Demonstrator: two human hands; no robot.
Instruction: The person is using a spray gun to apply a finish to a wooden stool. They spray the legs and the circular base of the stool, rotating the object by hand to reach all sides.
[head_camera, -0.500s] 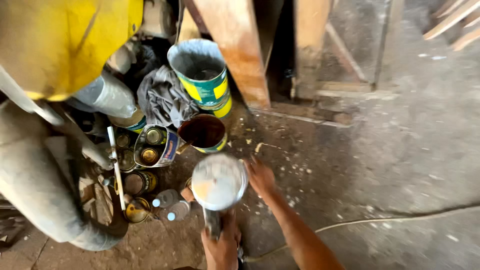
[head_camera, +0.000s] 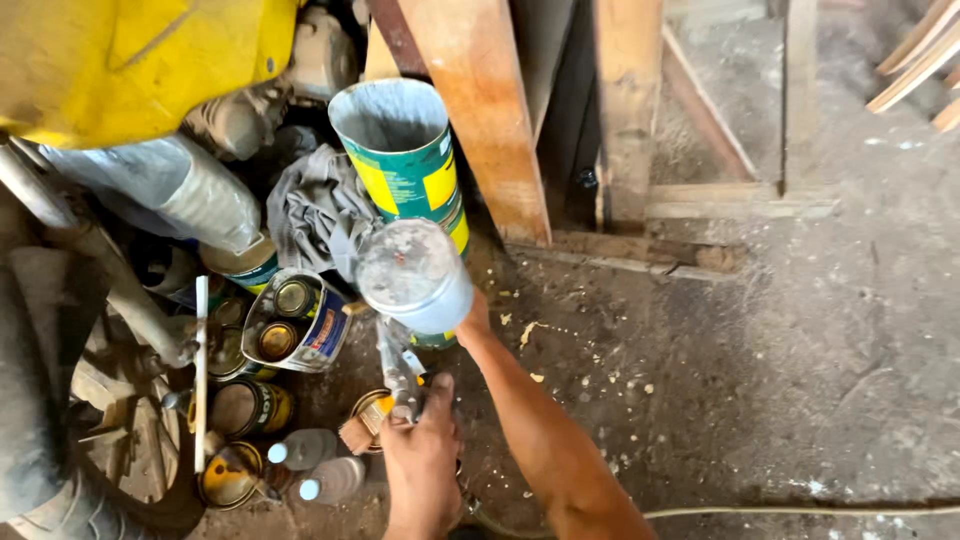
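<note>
left hand (head_camera: 420, 455) gripping spray gun (head_camera: 400, 370), dusty cup (head_camera: 412, 272); right hand (head_camera: 474, 318) hidden behind cup, grip unclear.

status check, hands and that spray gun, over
Left hand gripping grey metal spray gun by its handle. Right hand up behind the gun's pale plastic cup, mostly hidden. Open paint tins crowd the dusty floor close left.

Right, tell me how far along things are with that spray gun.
Done: the spray gun is picked up, and its cup looks lidded. In hand: the left hand grips the gun's handle, while the right hand reaches behind the cup, its fingers hidden. Left: no spraying shows yet, and several cans on the floor sit open.
</note>
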